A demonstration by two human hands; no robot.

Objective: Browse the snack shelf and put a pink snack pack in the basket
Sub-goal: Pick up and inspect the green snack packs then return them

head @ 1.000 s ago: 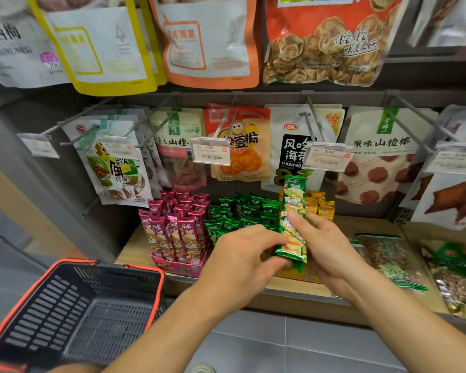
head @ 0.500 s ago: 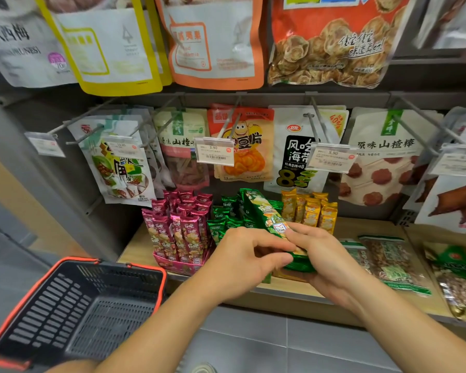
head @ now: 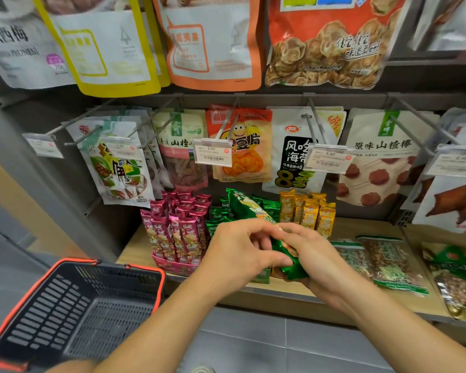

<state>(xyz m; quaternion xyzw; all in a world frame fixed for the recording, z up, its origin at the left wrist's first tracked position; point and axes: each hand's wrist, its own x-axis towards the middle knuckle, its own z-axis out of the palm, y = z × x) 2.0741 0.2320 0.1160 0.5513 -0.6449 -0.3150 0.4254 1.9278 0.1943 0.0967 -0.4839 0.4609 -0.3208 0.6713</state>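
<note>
both hands are closed on one green pack. the left hand (head: 240, 251) curls its fingers and thumb round the middle of it, and the right hand (head: 323, 262) grips its lower end from beneath. the green pack (head: 244, 207) leans with its top toward the back of the shelf (head: 366, 228), over the standing green row (head: 271, 205).

this looks like browsing, since the wrapper in hand is the wrong colour. the pink packs (head: 175, 230) stand upright in a pink display box (head: 170, 265) at the left end of the shelf, touching the green row on their right. the yellow packs (head: 311, 214) stand on the far side of the green ones. the basket (head: 145, 267) sits below the shelf's front left corner, mouth up, with nothing visible inside.

to finish this step cleanly:
- stand the green pack upright before lowering it, so it goes into its own row and doesn't wedge against the pink or yellow ones.
- let one hand steer the top while the other lets go last.
- for the pink pack, take a front one by its top crimp and lift it straight up, since the packs are tightly set and a sideways pull would likely tip the ones next to it.
- the left hand has the shorter way down to the basket.
</note>
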